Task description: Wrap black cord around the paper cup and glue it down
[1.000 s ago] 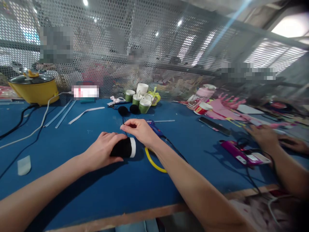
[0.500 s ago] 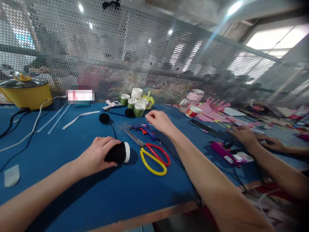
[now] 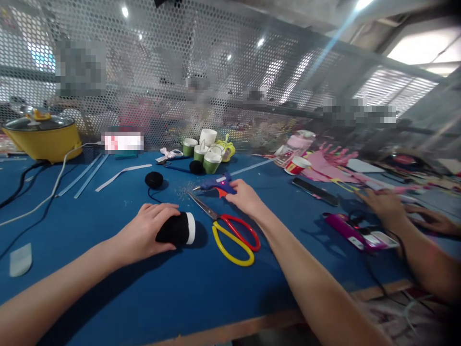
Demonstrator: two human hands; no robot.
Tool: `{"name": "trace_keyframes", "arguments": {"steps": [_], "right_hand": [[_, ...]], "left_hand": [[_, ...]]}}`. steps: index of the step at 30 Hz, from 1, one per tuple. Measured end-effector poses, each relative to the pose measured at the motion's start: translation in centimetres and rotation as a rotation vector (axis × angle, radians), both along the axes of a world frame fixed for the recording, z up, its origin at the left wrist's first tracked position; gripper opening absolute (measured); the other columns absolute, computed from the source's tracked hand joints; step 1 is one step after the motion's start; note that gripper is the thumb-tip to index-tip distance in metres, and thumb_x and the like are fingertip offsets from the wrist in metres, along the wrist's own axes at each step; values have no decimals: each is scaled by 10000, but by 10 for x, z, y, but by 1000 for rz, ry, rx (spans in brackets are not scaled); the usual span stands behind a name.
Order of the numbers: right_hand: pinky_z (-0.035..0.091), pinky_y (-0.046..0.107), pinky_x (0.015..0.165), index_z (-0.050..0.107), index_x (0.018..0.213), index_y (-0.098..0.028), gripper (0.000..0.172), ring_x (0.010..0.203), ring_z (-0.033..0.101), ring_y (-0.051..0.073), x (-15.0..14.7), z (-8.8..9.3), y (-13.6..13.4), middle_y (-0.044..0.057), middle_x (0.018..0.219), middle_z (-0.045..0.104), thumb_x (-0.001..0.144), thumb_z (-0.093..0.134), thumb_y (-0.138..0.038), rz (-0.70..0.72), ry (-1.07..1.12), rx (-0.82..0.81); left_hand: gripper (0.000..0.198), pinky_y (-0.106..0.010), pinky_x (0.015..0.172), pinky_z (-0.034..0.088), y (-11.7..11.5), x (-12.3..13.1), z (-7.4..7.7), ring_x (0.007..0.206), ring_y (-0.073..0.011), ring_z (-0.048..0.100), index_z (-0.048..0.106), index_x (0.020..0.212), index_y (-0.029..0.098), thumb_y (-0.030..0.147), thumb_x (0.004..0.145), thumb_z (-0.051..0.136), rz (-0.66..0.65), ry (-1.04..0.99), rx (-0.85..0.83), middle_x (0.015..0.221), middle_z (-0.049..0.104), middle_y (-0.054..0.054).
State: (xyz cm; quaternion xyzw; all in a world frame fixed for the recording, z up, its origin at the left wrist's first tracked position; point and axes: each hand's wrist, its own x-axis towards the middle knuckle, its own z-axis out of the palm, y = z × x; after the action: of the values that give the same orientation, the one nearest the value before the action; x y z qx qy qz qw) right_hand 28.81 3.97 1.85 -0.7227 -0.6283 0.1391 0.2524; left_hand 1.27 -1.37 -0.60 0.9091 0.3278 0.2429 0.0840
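My left hand is closed around a cup wrapped in black yarn, which lies on its side with its white rim facing right. A strand runs from near it to a small black yarn ball just beyond. Farther right, my right hand grips the handle of a blue glue gun with an orange trigger and a lit red light. The nozzle points left. Between my hands lie scissors with one red and one yellow handle, blades pointing away to the left.
Green and white paper cups stand at the back, near another black ball. A yellow electric pot stands far left, with pale strips nearby. At right are a purple power strip and another person's hand.
My right hand has come down and back from above the table and taken hold of the glue gun, which is now turned and lifted a little. My left hand keeps its hold.
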Motion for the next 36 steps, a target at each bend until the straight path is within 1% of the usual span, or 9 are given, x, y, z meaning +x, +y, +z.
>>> {"name": "trace_keyframes", "arguments": {"steps": [2, 5, 8, 13, 18, 22, 26, 30, 36], "right_hand": [[456, 277, 644, 546, 930, -159, 258, 770, 598, 177, -2, 10, -11, 83, 898, 634, 676, 584, -179, 79, 109, -23], [445, 263, 541, 558, 780, -155, 166, 567, 551, 135, -8, 23, -28, 19, 634, 588, 701, 597, -294, 237, 412, -119], [440, 254, 506, 569, 727, -146, 214, 503, 526, 117, -18, 33, -45, -3, 555, 551, 681, 634, -345, 316, 472, -164], [433, 231, 461, 594, 840, -156, 254, 470, 524, 109, -34, 41, -66, -19, 538, 560, 756, 558, -393, 423, 359, -193], [390, 234, 422, 559, 615, -193, 254, 413, 482, 107, -37, 39, -77, -35, 469, 533, 781, 520, -381, 436, 87, -86], [443, 257, 519, 612, 699, -208, 210, 562, 575, 152, -35, 37, -80, -7, 625, 631, 784, 508, -370, 459, -143, 44], [460, 286, 551, 634, 718, -194, 246, 618, 604, 193, -33, 33, -79, 32, 663, 643, 798, 486, -374, 512, -315, 66], [475, 316, 612, 652, 742, -193, 221, 692, 615, 224, -33, 36, -79, 66, 698, 646, 792, 490, -335, 564, -347, 110], [459, 294, 570, 584, 680, -202, 153, 596, 576, 180, -37, 43, -82, 44, 672, 625, 782, 489, -266, 613, -266, 110]], "left_hand": [[523, -455, 864, 385, 1, -1, 2, 1031, -288, 538, 431, 1090, 212, 234, 648, 711, -3, 15, -21, 1132, 576, -96], [516, -442, 859, 380, 4, -4, 4, 1031, -283, 532, 431, 1085, 214, 240, 650, 709, 7, 30, -21, 1118, 580, -89], [522, -431, 863, 369, 6, -7, 6, 1041, -276, 519, 417, 1099, 215, 243, 664, 704, 14, 46, 7, 1138, 567, -90], [508, -406, 871, 353, 10, -11, 7, 1050, -257, 510, 397, 1116, 212, 256, 699, 683, 6, 58, 41, 1152, 557, -87], [503, -391, 863, 354, 11, -13, 7, 1038, -248, 519, 391, 1108, 221, 259, 698, 679, 29, 64, 7, 1142, 561, -72], [500, -383, 840, 367, 12, -14, 8, 1004, -252, 535, 401, 1105, 211, 280, 693, 675, 55, 60, -18, 1116, 576, -77], [485, -371, 830, 367, 12, -15, 8, 970, -246, 548, 420, 1097, 210, 288, 692, 674, 63, 51, -19, 1090, 589, -68], [492, -370, 817, 371, 12, -16, 9, 959, -251, 553, 430, 1092, 201, 283, 680, 685, 68, 50, -20, 1079, 592, -69], [492, -390, 836, 371, 12, -14, 10, 981, -250, 548, 415, 1098, 206, 302, 692, 676, 79, 68, -58, 1097, 583, -74]]}}
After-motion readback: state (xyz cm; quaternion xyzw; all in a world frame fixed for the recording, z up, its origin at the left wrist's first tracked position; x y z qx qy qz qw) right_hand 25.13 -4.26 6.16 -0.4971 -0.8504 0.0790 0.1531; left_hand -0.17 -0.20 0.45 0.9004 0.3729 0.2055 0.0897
